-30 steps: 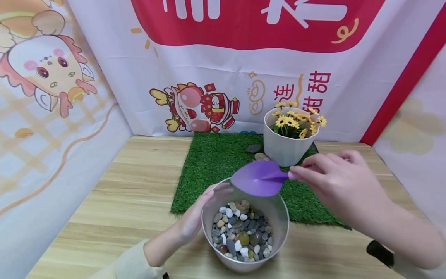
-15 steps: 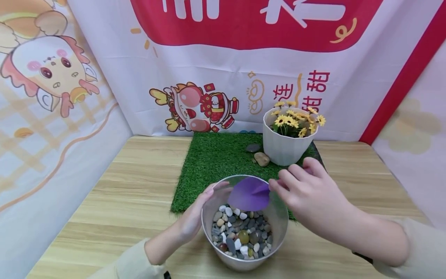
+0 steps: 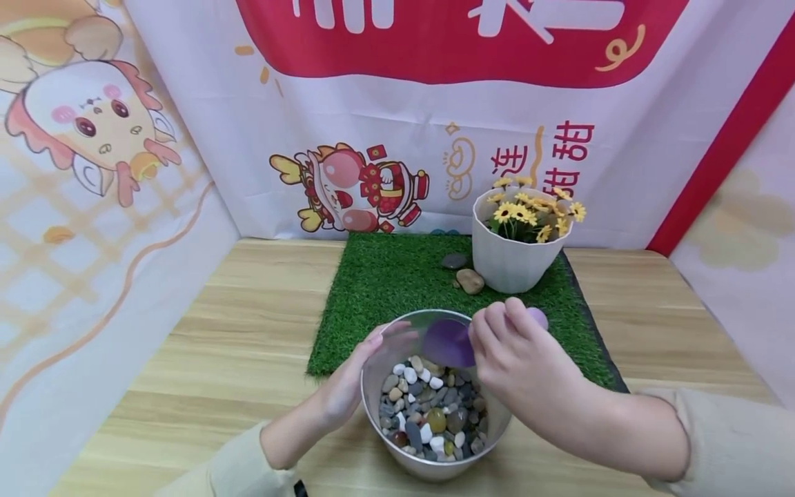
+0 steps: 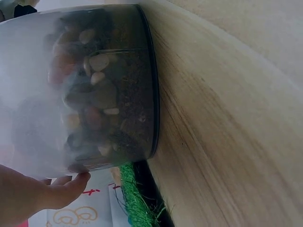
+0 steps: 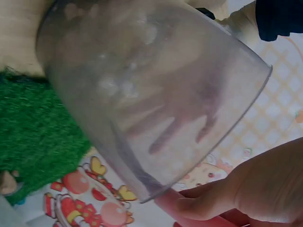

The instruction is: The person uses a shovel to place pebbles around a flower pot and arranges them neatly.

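A translucent plastic bucket (image 3: 428, 471), partly filled with grey, white and brown pebbles (image 3: 428, 414), stands on the table at the front middle. My left hand (image 3: 349, 376) lies against its left outer wall; in the right wrist view its straight, spread fingers (image 5: 163, 137) show through the plastic. At the right rim, my right hand (image 3: 522, 369) grips a purple hand trowel (image 3: 444, 343). The blade hangs inside the bucket, above the pebbles, and the pale handle end sticks out behind the fist. In the left wrist view, dark matter lines the bucket's base.
Behind the bucket lies an artificial grass mat (image 3: 385, 290). On it stand a white flowerpot (image 3: 512, 266) with yellow flowers (image 3: 522, 214), and beside that a brown stone (image 3: 470, 281) and a dark stone (image 3: 454, 261). Printed cloth (image 3: 242, 138) surrounds the wooden table (image 3: 205, 331).
My right hand has moved left and down to the bucket's rim, turning the trowel so its blade dips inside. My left hand stays against the bucket.
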### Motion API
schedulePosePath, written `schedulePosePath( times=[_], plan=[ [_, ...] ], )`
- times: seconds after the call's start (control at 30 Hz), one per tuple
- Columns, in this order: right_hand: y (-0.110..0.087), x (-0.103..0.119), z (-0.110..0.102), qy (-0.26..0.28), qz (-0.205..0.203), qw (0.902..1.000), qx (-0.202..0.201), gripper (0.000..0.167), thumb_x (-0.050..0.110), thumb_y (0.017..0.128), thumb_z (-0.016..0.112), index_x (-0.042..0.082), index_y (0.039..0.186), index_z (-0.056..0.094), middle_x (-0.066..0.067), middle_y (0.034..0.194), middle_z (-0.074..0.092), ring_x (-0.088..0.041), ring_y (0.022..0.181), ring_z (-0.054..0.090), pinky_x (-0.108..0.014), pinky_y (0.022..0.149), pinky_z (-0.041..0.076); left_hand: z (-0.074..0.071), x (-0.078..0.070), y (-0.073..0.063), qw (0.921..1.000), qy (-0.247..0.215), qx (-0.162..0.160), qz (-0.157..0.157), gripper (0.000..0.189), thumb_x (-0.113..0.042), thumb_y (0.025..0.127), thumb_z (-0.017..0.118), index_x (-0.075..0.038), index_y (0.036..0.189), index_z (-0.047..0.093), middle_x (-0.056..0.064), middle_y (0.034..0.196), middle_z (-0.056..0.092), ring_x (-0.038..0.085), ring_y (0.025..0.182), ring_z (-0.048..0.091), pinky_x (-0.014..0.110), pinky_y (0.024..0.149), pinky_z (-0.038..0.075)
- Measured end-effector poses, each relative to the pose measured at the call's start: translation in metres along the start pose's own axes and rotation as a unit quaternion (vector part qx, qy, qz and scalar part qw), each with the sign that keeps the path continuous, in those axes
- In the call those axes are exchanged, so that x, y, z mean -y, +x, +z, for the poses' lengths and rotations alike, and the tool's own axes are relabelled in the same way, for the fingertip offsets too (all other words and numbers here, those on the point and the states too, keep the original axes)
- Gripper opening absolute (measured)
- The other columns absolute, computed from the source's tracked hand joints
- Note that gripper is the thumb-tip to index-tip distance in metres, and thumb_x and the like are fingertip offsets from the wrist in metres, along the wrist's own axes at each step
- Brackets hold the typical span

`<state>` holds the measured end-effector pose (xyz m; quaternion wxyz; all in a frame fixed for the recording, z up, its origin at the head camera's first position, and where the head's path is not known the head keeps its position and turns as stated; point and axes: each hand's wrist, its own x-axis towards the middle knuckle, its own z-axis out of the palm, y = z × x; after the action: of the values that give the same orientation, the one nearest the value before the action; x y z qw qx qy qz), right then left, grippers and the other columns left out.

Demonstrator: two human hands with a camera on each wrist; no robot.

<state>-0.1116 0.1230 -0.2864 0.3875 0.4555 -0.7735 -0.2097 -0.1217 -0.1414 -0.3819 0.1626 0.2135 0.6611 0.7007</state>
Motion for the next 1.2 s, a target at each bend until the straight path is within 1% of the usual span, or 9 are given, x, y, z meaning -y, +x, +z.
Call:
schedulePosePath(
  times=[0.13, 0.23, 0.43, 0.6, 0.73, 0.83, 1.0, 1.1, 1.2],
  plan=[
    [0.002, 0.007, 0.004, -0.006, -0.013, 0.9997, 0.019, 0.019, 0.001, 0.081, 0.055, -0.01, 0.088, 0.069, -0.016, 0.081, 0.053, -0.03, 0.074, 0.043, -0.043, 0.075, 0.042, 0.001, 0.0, -0.001, 0.9999, 0.002, -0.009, -0.01, 0.062, -0.038, 0.111, 0.017, 0.003, 0.158, 0.022, 0.026, 0.159, 0.036, 0.042, 0.147, 0.032, 0.058, 0.122, 0.015],
    [0.004, 0.007, 0.006, 0.0, -0.024, 0.9988, 0.042, 0.016, 0.009, 0.078, 0.071, -0.005, 0.087, 0.072, -0.012, 0.079, 0.054, -0.028, 0.073, 0.044, -0.042, 0.075, 0.042, 0.001, 0.0, -0.001, 0.9998, 0.004, -0.014, -0.013, 0.063, -0.039, 0.111, 0.018, 0.002, 0.158, 0.024, 0.025, 0.159, 0.037, 0.041, 0.147, 0.033, 0.058, 0.122, 0.016],
    [0.007, -0.002, 0.007, 0.052, -0.01, 0.9954, 0.08, 0.014, 0.011, 0.075, 0.086, 0.007, 0.083, 0.076, -0.006, 0.073, 0.052, -0.023, 0.068, 0.043, -0.038, 0.069, 0.039, 0.0, 0.0, -0.001, 0.9999, 0.004, -0.015, -0.008, 0.063, -0.038, 0.11, 0.017, 0.003, 0.157, 0.024, 0.026, 0.158, 0.036, 0.043, 0.147, 0.033, 0.059, 0.122, 0.015],
    [0.008, -0.004, 0.011, 0.104, -0.007, 0.9893, 0.102, 0.019, 0.019, 0.072, 0.089, 0.016, 0.088, 0.08, -0.002, 0.075, 0.059, -0.02, 0.068, 0.049, -0.036, 0.066, 0.037, 0.0, 0.0, -0.001, 0.9999, 0.006, -0.011, -0.005, 0.063, -0.038, 0.111, 0.017, 0.004, 0.157, 0.024, 0.026, 0.159, 0.036, 0.042, 0.148, 0.031, 0.059, 0.122, 0.015],
    [0.008, -0.001, 0.015, 0.117, -0.014, 0.9864, 0.115, 0.02, 0.023, 0.074, 0.087, 0.019, 0.094, 0.082, 0.0, 0.077, 0.061, -0.019, 0.067, 0.05, -0.034, 0.066, 0.036, 0.0, 0.001, -0.001, 0.9999, 0.01, -0.008, -0.002, 0.062, -0.037, 0.111, 0.017, 0.004, 0.157, 0.024, 0.025, 0.158, 0.037, 0.042, 0.148, 0.031, 0.057, 0.122, 0.015],
    [0.008, -0.001, 0.017, 0.137, -0.019, 0.9824, 0.125, 0.017, 0.026, 0.076, 0.087, 0.023, 0.092, 0.081, 0.001, 0.076, 0.06, -0.017, 0.067, 0.052, -0.034, 0.065, 0.036, 0.001, 0.001, -0.002, 0.9999, 0.013, -0.007, 0.0, 0.062, -0.037, 0.111, 0.017, 0.004, 0.157, 0.025, 0.026, 0.158, 0.037, 0.042, 0.148, 0.032, 0.058, 0.122, 0.015],
    [0.012, 0.003, 0.014, 0.175, -0.045, 0.9743, 0.135, 0.021, 0.03, 0.075, 0.088, 0.028, 0.095, 0.081, 0.003, 0.078, 0.062, -0.015, 0.068, 0.055, -0.033, 0.065, 0.036, 0.001, 0.001, -0.003, 0.9999, 0.008, -0.007, 0.0, 0.063, -0.037, 0.111, 0.017, 0.005, 0.157, 0.024, 0.028, 0.159, 0.035, 0.043, 0.148, 0.031, 0.057, 0.122, 0.017],
    [0.014, 0.004, 0.016, 0.179, -0.054, 0.9742, 0.126, 0.015, 0.032, 0.079, 0.085, 0.028, 0.094, 0.082, 0.003, 0.076, 0.061, -0.015, 0.066, 0.053, -0.033, 0.063, 0.034, 0.001, 0.001, -0.002, 0.9999, 0.012, -0.008, -0.002, 0.063, -0.037, 0.111, 0.017, 0.004, 0.158, 0.023, 0.028, 0.159, 0.035, 0.043, 0.148, 0.031, 0.056, 0.122, 0.016],
    [0.011, 0.0, 0.018, 0.211, -0.048, 0.9665, 0.138, 0.012, 0.034, 0.081, 0.084, 0.032, 0.093, 0.081, 0.006, 0.076, 0.061, -0.013, 0.066, 0.055, -0.031, 0.062, 0.033, 0.002, 0.0, -0.002, 0.9998, 0.018, -0.01, -0.003, 0.062, -0.037, 0.111, 0.017, 0.004, 0.158, 0.024, 0.027, 0.159, 0.035, 0.042, 0.148, 0.031, 0.057, 0.122, 0.016]
  ],
)
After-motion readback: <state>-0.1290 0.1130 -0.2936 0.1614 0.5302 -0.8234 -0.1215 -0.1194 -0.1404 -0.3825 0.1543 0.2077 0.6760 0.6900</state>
